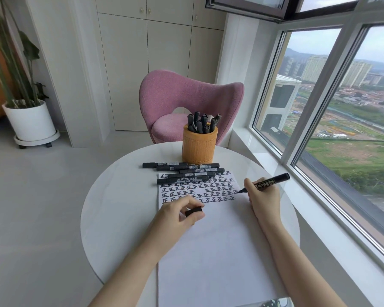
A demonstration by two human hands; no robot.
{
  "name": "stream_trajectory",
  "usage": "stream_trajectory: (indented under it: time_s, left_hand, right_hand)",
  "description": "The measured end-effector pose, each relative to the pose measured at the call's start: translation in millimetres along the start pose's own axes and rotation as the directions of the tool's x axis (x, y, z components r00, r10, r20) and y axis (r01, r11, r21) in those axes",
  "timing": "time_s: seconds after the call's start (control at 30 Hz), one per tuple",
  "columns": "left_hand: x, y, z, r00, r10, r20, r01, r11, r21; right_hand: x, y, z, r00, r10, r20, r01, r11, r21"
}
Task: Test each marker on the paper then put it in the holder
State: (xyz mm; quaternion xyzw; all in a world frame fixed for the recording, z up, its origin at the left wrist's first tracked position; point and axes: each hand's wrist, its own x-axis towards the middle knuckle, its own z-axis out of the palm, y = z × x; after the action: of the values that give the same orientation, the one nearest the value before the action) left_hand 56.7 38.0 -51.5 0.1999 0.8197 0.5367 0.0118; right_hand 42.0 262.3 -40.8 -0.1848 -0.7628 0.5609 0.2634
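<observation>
Five spare markers [182, 172] lie across the top of the paper [208, 251], just before the holder [199, 145]. The right hand [263, 196] grips an uncapped marker [269, 181], its tip at the sheet's right edge. The left hand [175, 214] pinches the cap [193, 211]. A stroke overrunning that edge would probably ink the table [111, 207].

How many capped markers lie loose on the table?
5, bunched side by side in front of the holder: farthest marker, second, third, fourth, and nearest, which lies on the paper. None seems hidden.
</observation>
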Motion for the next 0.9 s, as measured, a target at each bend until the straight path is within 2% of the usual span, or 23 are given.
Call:
stream_trajectory:
  time_s: [0.6, 0.9]
  left_hand:
    - [2.5, -6.4, 1.7, 1.0, 0.006, 0.0, -0.006, 1.0, 0.026]
    - [2.3, -7.7, 1.3, 1.0, 0.019, 0.006, -0.019, 1.0, 0.019]
  right_hand:
    - [-0.2, 0.0, 3.1, 0.998, -0.039, 0.046, 0.044, 0.992, -0.115]
    - [0.1, 1.1, 2.7, 0.998, -0.058, 0.007, 0.059, 0.991, -0.117]
